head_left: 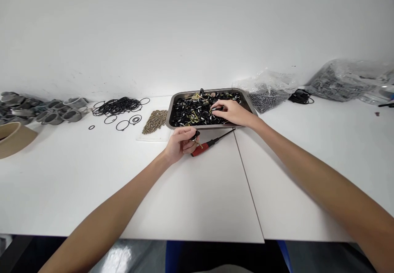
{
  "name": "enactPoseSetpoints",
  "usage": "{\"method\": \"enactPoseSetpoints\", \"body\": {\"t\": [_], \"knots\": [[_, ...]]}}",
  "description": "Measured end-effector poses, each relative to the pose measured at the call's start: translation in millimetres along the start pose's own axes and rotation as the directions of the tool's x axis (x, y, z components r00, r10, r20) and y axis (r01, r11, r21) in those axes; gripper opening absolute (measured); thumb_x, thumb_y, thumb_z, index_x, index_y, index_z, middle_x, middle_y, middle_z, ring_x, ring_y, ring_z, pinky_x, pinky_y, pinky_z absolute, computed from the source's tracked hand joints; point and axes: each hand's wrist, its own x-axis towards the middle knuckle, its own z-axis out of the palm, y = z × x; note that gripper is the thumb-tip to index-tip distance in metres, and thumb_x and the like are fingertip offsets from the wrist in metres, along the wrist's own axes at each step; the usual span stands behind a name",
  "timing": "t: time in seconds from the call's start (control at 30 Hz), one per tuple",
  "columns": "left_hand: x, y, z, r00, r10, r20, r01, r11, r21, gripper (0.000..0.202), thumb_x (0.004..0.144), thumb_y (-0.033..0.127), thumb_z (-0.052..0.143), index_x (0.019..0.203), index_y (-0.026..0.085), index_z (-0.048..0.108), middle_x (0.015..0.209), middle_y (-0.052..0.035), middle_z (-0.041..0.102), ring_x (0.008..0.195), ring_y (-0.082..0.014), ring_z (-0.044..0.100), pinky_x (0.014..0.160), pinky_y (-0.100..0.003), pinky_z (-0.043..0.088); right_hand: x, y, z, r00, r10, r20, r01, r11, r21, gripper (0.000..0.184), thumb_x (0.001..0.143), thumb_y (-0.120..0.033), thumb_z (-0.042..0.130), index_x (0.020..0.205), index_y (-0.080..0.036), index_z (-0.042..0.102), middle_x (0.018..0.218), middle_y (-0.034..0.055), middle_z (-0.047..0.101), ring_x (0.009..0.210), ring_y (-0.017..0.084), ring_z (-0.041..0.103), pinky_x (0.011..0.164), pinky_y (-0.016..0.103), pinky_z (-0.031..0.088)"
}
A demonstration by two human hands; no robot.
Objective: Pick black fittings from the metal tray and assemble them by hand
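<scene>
A metal tray (212, 127) holds a heap of small black parts (187, 113) with silver and brass-coloured bits among them. My right hand (229, 112) reaches over the tray's right half, fingers pinched down at the heap; what is between the fingertips is too small to make out. Just in front of the tray, my left hand (181, 141) is closed on a small black part with a brass-coloured stem (196, 136), the stem pointing down to the right. Under and beside that hand lies a screwdriver (205, 146) with a red and black handle, partly hidden by the fingers.
Left of the tray, small brass-coloured pieces (155, 121) lie on a white sheet. Farther left are black rubber rings (120, 106), grey pipe-like fittings (55, 111) and a tan ring (17, 137). Clear bags (267, 90) of small grey parts and a black bundle (301, 96) stand right.
</scene>
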Motion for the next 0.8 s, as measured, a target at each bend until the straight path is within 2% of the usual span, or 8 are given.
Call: {"method": "enactPoseSetpoints", "body": {"t": [0.23, 0.8], "knots": [[1.4, -1.1, -0.4, 1.000, -0.003, -0.013, 0.003, 1.000, 0.018, 0.036, 0.080, 0.039, 0.078, 0.071, 0.010, 0.059, 0.049, 0.0024, 0.027, 0.040, -0.0057, 0.017, 0.039, -0.017, 0.017, 0.5, 1.4, 1.0, 1.000, -0.020, -0.004, 0.020, 1.000, -0.016, 0.025, 0.088, -0.029, 0.060, 0.107, -0.017, 0.072, 0.116, 0.0093, 0.069, 0.106, 0.026, 0.063, 0.097, 0.039, 0.046], [1.9, -0.2, -0.2, 0.998, -0.056, -0.018, 0.056, 0.998, 0.024, 0.036, 0.083, 0.042, 0.076, 0.078, 0.008, 0.064, 0.050, 0.0051, 0.018, 0.041, -0.0054, 0.016, 0.040, -0.017, 0.016, 0.1, 1.7, 2.8, 0.998, -0.063, 0.022, 0.065, 0.990, -0.123, 0.027, 0.093, -0.031, 0.053, 0.109, -0.018, 0.070, 0.117, 0.0094, 0.067, 0.108, 0.027, 0.061, 0.095, 0.039, 0.045]]}}
